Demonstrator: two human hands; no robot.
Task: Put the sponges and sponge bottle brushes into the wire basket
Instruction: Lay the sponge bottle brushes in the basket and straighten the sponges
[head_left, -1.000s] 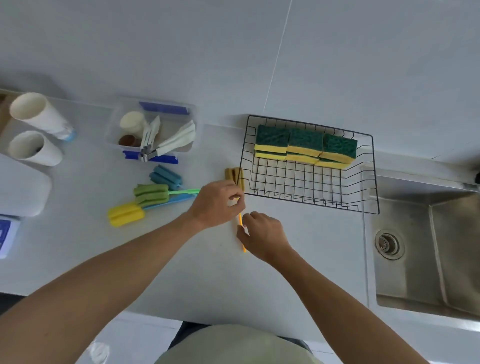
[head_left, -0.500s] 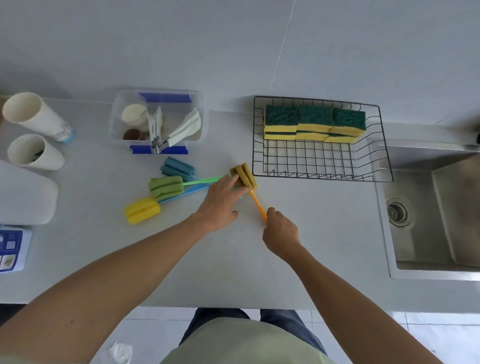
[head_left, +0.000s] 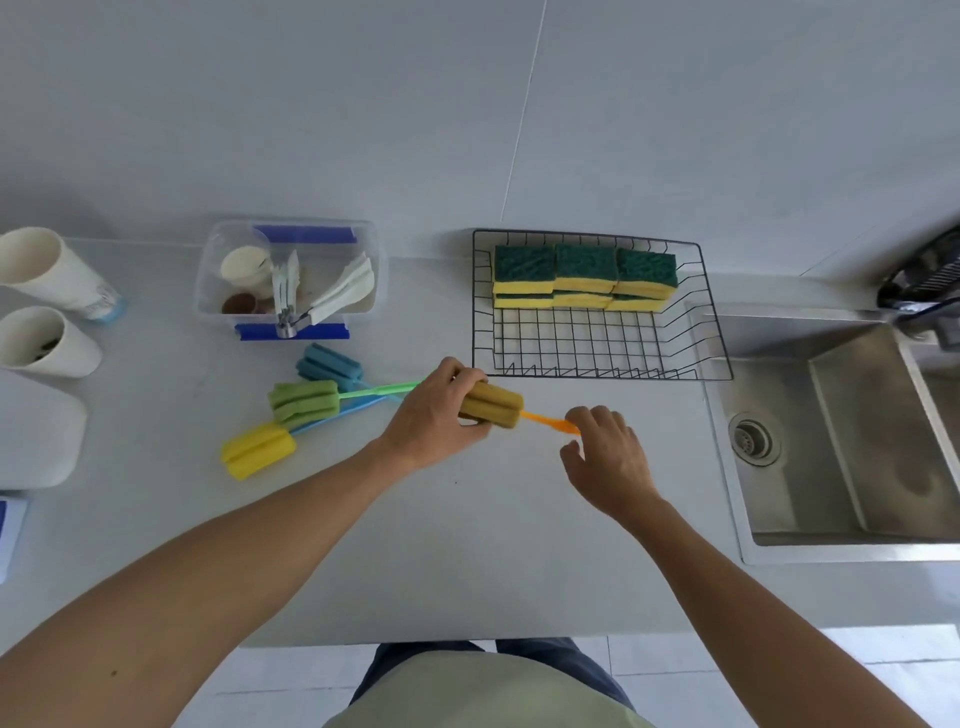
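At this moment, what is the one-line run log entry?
left hand: grips orange brush sponge head | right hand: at its handle end | wire basket: sponges only | three brushes on counter

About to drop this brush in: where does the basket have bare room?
The wire basket is bare across its front half, from the near rim to the sponges, which crowd the back wall. The orange-handled brush fits there lengthwise.

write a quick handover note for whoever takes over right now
Left hand grips the brown foam head of the orange-handled bottle brush; right hand pinches its handle tip.
Done: green-and-yellow sponges stacked along the back of the black wire basket.
Left: this brush, plus the blue-headed brush, green-headed brush and yellow-headed brush lying on the grey counter.
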